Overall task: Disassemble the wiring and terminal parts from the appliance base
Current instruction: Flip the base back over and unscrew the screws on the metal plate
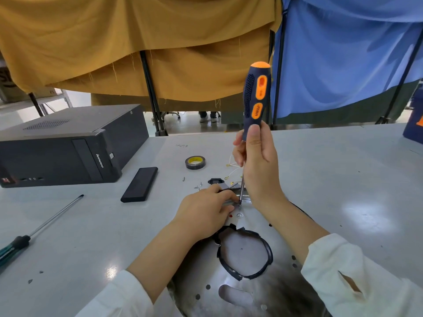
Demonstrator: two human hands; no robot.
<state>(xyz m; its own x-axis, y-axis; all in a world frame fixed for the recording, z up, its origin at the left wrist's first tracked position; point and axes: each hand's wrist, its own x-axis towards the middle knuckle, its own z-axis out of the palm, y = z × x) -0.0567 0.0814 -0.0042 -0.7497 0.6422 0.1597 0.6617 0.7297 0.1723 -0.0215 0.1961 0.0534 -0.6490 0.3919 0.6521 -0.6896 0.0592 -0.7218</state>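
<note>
We hold the screwdriver (256,104) upright in our right hand (257,163), fingers closed around the lower end of its handle, so the shaft goes straight down and the tip meets a screw on the base (256,294). We think the upright hold keeps the tip seated in the screw head. The base is a round metal plate lying at the near edge of the table (343,170), between our two forearms, with a black ring (270,250) on its middle. Our left hand (206,210) pinches a small metal bracket (229,203) just beside the tip, probably to stop it from turning while the screw loosens. Behind the bracket, thin white wires (233,167) with yellow ends lie loose on the table, and a few small screws (198,186) rest near a black part (214,180), so some parts seem already removed. A tape roll (195,162) lies further back, and a second screwdriver (34,232) lies toward the left edge, well apart from the work.
</note>
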